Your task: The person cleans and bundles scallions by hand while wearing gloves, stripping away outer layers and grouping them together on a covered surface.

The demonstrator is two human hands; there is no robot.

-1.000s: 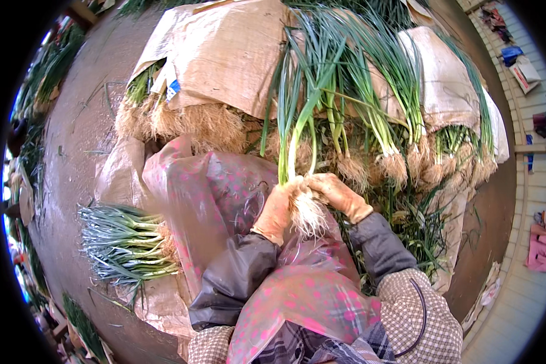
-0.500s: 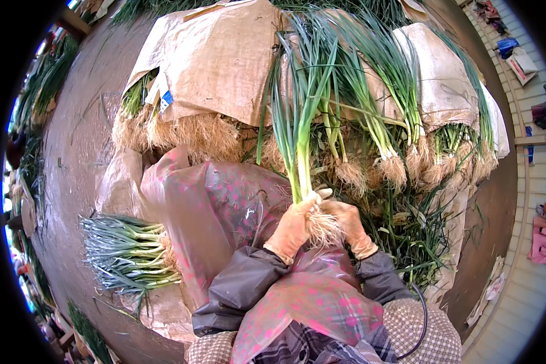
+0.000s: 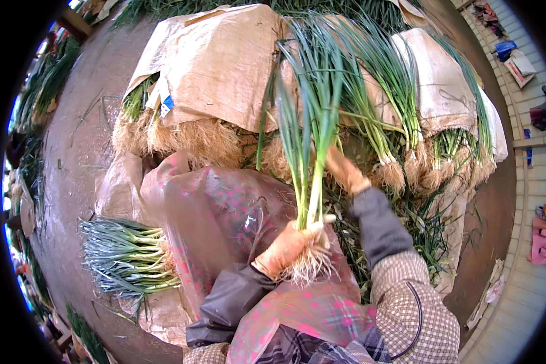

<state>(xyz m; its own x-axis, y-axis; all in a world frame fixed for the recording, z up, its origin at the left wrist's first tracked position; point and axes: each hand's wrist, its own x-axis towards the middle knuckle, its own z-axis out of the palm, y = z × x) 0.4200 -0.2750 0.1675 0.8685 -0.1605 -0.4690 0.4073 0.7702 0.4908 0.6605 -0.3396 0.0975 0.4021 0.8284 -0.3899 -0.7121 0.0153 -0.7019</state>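
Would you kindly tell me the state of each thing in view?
Held green onions: bunched, roots attached
Left hand: closed around them
Right hand: beside them, grip unclear
Left-side onion pile: lying flat
Tan sack: draped, creased
Spotted plastic cover: wrinkled

- We find room over the plastic apron (image 3: 224,206), between left hand (image 3: 290,246) and the onion bundle (image 3: 130,255) lying at left.
- Held onions (image 3: 317,194) bar the right hand (image 3: 346,170) from crossing leftward.
- We note sacking (image 3: 224,67) and root ends (image 3: 194,136) walling off the far side.
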